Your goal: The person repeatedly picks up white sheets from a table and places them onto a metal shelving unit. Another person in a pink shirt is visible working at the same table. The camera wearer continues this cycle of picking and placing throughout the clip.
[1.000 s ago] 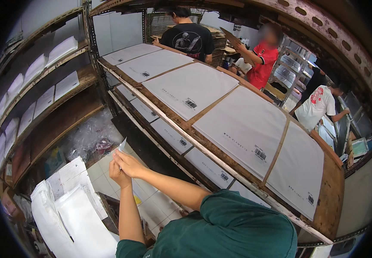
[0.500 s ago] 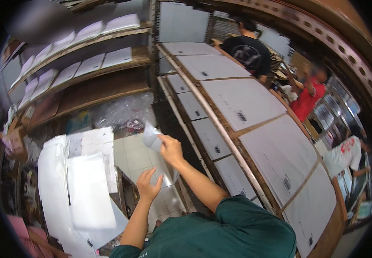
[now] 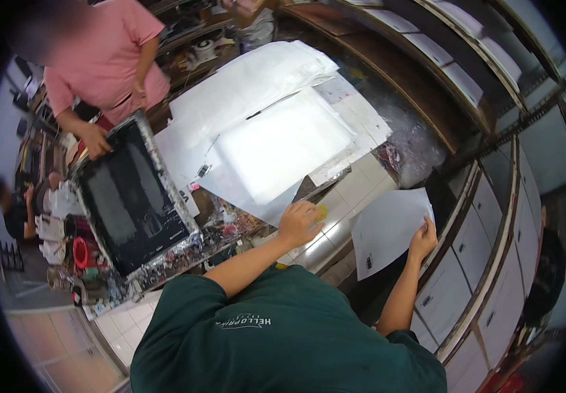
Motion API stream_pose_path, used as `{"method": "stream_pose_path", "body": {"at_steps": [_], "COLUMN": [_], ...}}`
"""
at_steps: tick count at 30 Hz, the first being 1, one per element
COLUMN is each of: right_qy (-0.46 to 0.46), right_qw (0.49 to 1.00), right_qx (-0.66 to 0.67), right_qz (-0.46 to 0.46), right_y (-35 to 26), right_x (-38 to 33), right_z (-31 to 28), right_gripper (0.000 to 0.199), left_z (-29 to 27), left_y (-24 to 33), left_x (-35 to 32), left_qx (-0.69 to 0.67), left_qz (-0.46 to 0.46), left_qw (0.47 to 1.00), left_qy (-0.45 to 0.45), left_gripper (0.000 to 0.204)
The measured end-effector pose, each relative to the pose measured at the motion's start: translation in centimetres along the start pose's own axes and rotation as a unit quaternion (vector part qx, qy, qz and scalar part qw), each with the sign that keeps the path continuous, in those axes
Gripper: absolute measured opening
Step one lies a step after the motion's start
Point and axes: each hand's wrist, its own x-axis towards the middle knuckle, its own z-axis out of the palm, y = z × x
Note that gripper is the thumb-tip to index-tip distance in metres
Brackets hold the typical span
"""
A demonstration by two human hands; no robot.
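In my right hand (image 3: 424,240) is a white printed sheet (image 3: 388,229), gripped by its right edge. It hangs over the gap between table and rack, with a small dark print near its lower corner. My left hand (image 3: 301,224) is open, fingers slightly bent and apart, by the near corner of another printed sheet (image 3: 276,211) on the table. Whether it touches that corner I cannot tell. A stack of glossy white sheets (image 3: 283,147) covers most of that one. Across the table, a co-worker's hand (image 3: 94,141) holds a tilted printing screen (image 3: 135,203) with a dark mesh.
To my right, a wooden rack (image 3: 492,262) carries printed sheets on its shelves. Shelves (image 3: 388,62) with more sheets stand at the far right. Crumpled clear plastic (image 3: 420,147) lies beyond the table. A red container (image 3: 86,253) sits at the left.
The view has turned left, bringing the co-worker in pink and the screen into sight. My right hand still holds its sheet, now at the right. My left hand has come to the table's near edge.
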Motion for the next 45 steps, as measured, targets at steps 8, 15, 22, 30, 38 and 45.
{"method": "stream_pose_path", "body": {"at_steps": [8,15,22,30,38,45], "right_qy": [-0.107,-0.084,-0.009,0.260,0.201,0.215], "right_qw": [0.991,0.987,1.000,0.922,0.924,0.884], "right_qx": [0.000,-0.038,-0.011,-0.013,-0.131,0.035], "right_qz": [-0.083,-0.132,0.024,0.287,0.297,0.413], "right_y": [-2.3,-14.6,-18.3,-8.8,4.9,4.2], "right_x": [4.1,7.7,11.0,-6.9,-24.4,-23.2], "right_z": [1.4,-2.6,-23.0,-53.9,-61.3,-58.6], "right_gripper": [0.055,0.062,0.057,0.058,0.057,0.060], "left_z": [3.5,1.0,-0.4,0.0,-2.3,-5.8], "left_y": [-10.0,-12.6,-13.0,-6.9,2.6,7.5], "left_x": [2.9,-2.7,-1.3,3.0,1.1,-1.8], "left_qx": [0.235,0.222,0.119,-0.083,-0.178,-0.208], "left_qz": [-0.180,-0.084,-0.111,-0.059,-0.019,0.019], "left_qw": [0.929,0.942,0.952,0.978,0.973,0.968], "left_qy": [-0.220,-0.236,-0.261,-0.182,-0.145,-0.138], "left_gripper": [0.097,0.055,0.033,0.029,0.029,0.029]}}
